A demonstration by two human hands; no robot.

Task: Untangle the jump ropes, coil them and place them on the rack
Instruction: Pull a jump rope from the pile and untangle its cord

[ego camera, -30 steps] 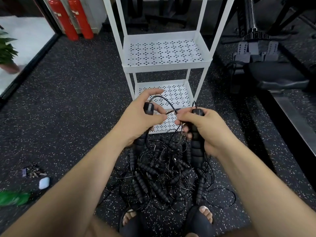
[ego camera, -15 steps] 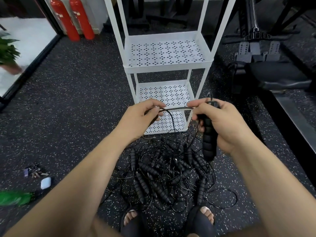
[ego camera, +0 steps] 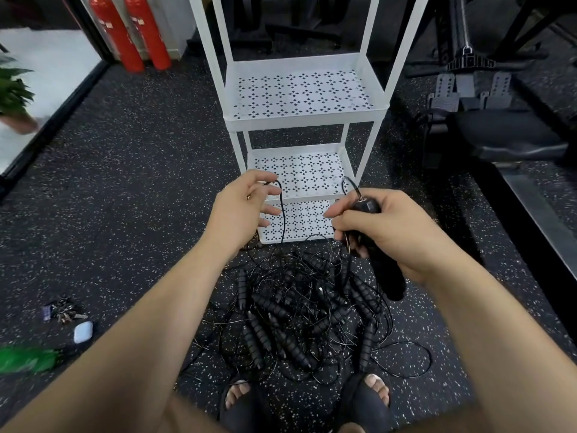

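Right hand (ego camera: 390, 235) is clenched round a black jump-rope handle (ego camera: 388, 278), whose lower end pokes out below my palm. Left hand (ego camera: 240, 210) is released, fingers spread, with a thin black cord (ego camera: 282, 214) draped between thumb and forefinger and hanging down to the pile. The tangled jump ropes (ego camera: 299, 310) lie heaped on the speckled rubber floor (ego camera: 140, 182), directly under both hands and just in front of my sandalled feet (ego camera: 374, 392). Stray loops spill out to the right of the heap.

Just beyond the heap stands the white rack (ego camera: 306, 121), and its bottom shelf edge almost touches the nearest cords. Both perforated shelves face me with raised rims.

On the right a dark gym bench (ego camera: 505, 135) crowds close to the rack. On the left the floor runs wide to a black sill. A bunch of keys (ego camera: 62, 312) and a pale earbud case (ego camera: 82, 332) lie well apart from the ropes. Two red fire extinguishers (ego camera: 131, 32) stand at the back.
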